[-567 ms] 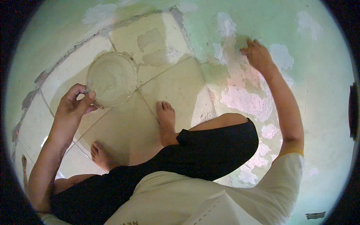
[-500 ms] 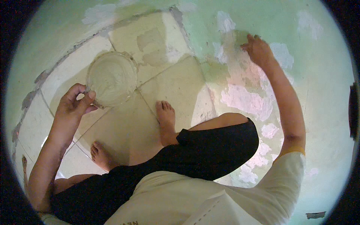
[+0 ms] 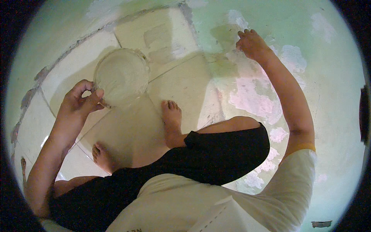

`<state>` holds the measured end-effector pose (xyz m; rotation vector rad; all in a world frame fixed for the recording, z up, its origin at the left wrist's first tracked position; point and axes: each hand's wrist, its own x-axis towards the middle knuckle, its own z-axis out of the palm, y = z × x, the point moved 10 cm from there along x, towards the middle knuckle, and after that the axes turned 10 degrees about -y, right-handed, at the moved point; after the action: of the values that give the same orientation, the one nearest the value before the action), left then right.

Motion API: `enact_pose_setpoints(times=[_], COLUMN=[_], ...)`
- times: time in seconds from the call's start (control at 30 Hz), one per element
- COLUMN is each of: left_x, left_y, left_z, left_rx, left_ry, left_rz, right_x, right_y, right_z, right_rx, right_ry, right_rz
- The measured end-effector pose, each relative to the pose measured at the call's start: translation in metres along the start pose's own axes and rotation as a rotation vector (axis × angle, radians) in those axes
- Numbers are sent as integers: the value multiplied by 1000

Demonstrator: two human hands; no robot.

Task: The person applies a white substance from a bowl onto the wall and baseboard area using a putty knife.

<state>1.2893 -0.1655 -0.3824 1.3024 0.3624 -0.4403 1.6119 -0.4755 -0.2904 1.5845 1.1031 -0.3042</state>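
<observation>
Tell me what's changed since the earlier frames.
The right hand has moved leftward and slightly up the picture, nearer the upper pale patch on the green wall. Nothing was visibly picked up or released. The left hand still grips the round container by its edge.

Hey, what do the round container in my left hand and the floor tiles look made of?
The round container is probably plastic, dull and smeared, its pale wall looking translucent. The floor tiles look like glazed ceramic, judging by thin joints and bright glints.
</observation>
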Motion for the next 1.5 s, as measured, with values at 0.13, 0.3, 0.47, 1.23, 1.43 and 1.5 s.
enact_pose_setpoints(times=[0.13, 0.3, 0.47, 1.23, 1.43, 1.5], left_x=[-2, -2, -5, -10, -2, -1], left_y=[3, -5, 2, 4, -2, -1], left_z=[-1, -5, 0, -12, -6, -6], left_rx=[-5, -5, 0, 2, -15, -15], left_ry=[30, 35, 4, 68, 58, 44], left_rz=[12, 6, 22, 32, -27, -19], right_x=[10, -10, 0, -91, -113, -124], right_y=[38, 87, 50, -6, -8, -5], right_z=[8, -59, -30, 47, 76, 85], right_rx=[-138, -110, -24, 493, 441, 458], right_ry=[-39, 35, -89, 36, 223, 180], right_rz=[169, 241, 89, 299, 397, 463])
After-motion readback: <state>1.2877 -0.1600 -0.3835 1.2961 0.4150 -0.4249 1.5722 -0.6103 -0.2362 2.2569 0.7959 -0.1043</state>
